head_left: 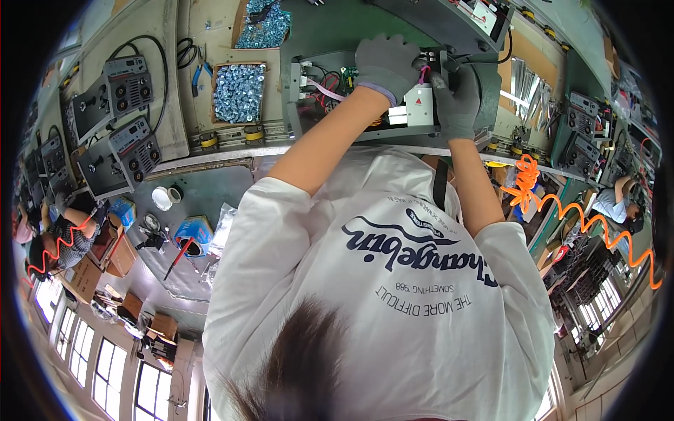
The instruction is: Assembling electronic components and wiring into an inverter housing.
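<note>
An opened dark metal casing (295, 105) lies in front of me, with coloured wires, a green circuit board (349, 76) and a white bracket (420, 105) with a red triangle mark inside it. Grey gloves cover both hands. Over the middle of the casing, my left hand (387, 67) is closed, its fingertips hidden behind the back of the hand. My right hand (458, 102) bends in from the casing's right end, its fingers closed beside the bracket. A pink-purple wire (424, 73) shows between the two hands; what either one grips is hidden.
Left of the casing, two cardboard trays hold small metal fasteners (239, 92); blue-handled pliers (197, 78) lie nearby. Assembled dark units (126, 158) stand further left. Another casing (449, 21) is beyond my hands. An orange coiled hose (583, 221) hangs at right. Other people sit at both sides.
</note>
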Available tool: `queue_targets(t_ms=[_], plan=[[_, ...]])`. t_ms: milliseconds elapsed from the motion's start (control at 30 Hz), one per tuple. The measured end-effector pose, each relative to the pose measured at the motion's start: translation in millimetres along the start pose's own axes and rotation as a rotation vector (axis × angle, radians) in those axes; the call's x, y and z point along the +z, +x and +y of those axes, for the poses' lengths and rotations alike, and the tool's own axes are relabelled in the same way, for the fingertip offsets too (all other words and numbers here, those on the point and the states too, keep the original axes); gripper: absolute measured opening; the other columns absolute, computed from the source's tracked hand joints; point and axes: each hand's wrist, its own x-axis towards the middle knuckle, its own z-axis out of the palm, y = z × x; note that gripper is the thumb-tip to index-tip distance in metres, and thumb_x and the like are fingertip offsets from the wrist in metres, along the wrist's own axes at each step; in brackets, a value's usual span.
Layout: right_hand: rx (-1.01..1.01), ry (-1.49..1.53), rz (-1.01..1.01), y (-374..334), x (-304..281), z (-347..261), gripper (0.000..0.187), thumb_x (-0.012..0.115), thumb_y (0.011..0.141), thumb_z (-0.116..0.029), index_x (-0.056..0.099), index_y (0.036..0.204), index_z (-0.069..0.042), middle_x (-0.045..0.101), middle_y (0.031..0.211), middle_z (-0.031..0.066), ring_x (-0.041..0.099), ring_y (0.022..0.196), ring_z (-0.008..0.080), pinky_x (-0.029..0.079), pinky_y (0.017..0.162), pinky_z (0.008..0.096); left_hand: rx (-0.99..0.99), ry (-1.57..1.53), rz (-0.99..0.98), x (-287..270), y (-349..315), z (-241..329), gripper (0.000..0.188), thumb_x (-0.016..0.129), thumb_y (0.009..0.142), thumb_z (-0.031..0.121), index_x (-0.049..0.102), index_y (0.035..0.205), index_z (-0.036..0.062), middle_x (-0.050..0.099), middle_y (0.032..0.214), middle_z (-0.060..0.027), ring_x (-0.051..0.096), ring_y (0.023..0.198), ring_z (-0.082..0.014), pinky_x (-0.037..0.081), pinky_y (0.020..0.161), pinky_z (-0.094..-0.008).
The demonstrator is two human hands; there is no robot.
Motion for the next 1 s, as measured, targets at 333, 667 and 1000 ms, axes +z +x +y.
queue_targets(t_ms=[333, 667, 1000], plan=[[0.059, -0.237, -0.099, -2.3, -6.3, -17.0, 0.046, 0.072, 0.086, -0.029, 0.066, 0.127, -0.009, 0.074, 0.098, 0.0159, 0.074, 0.085, 0.0275, 0.055, 0.077, 0.0351, 0.193, 0.074, -0.06, 13.3, 12.9, 0.9, 0.023, 0.066, 0.083, 0.025, 0.073, 0.103, 0.0155, 0.069, 0.105, -0.0064, 0.064, 0.104, -0.0245, 0.051, 0.086, -0.0391], [0.049, -0.345, -0.156, -0.7, -7.3, -29.2, 0.045, 0.068, 0.087, -0.029, 0.065, 0.129, -0.012, 0.072, 0.105, 0.0155, 0.071, 0.091, 0.0322, 0.055, 0.08, 0.0399, 0.167, -0.084, -0.089, -0.5, 17.3, -16.0, 0.029, 0.072, 0.079, 0.029, 0.071, 0.106, 0.0169, 0.068, 0.102, -0.0069, 0.062, 0.106, -0.0276, 0.05, 0.092, -0.0399], [-0.521, -0.611, -0.018, 10.2, -9.0, -34.6, 0.023, 0.068, 0.078, -0.017, 0.071, 0.101, -0.015, 0.063, 0.131, 0.0045, 0.06, 0.117, 0.0295, 0.046, 0.098, 0.045, 0.033, -0.511, -0.252, -28.6, -12.6, -2.7, 0.03, 0.074, 0.083, 0.03, 0.073, 0.107, 0.013, 0.072, 0.101, -0.0094, 0.067, 0.092, -0.0273, 0.053, 0.082, -0.0372]])
